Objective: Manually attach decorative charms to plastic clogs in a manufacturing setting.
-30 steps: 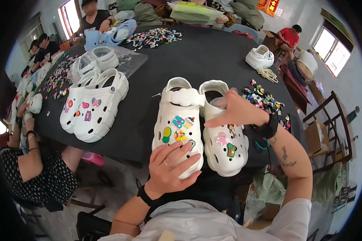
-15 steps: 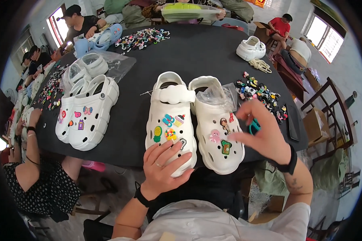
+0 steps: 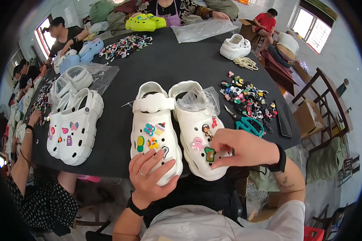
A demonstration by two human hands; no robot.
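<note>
Two white clogs stand side by side before me, toes toward me. On the left clog (image 3: 138, 123) are pineapple, flip-flop, cupcake and candy-like shoe charms. My left hand (image 3: 151, 174) rests on its toe, fingers spread, near a pale outlined charm (image 3: 165, 151). The right clog (image 3: 188, 127) carries a pink octopus-like charm (image 3: 197, 143), a small figure charm (image 3: 206, 129) and a red one. At its toe, my right hand (image 3: 245, 148) has thumb and curled fingers closed about the edges of a green rectangular charm (image 3: 209, 154). Clear plastic (image 3: 205, 100) lies in that clog's heel opening.
Teal-handled scissors (image 3: 250, 126), a pile of loose charms (image 3: 249, 96) and a black phone (image 3: 284, 119) lie to the right. Another charmed white pair (image 3: 77, 132) stands left. White clogs (image 3: 235, 47) and cord (image 3: 245, 63) are farther back. Co-workers sit around the black table (image 3: 165, 52).
My right hand has come down from the air onto the green charm. The left hand stays on the toe. Across the table, lime clogs now show outside their plastic bag. The whole view has shifted.
</note>
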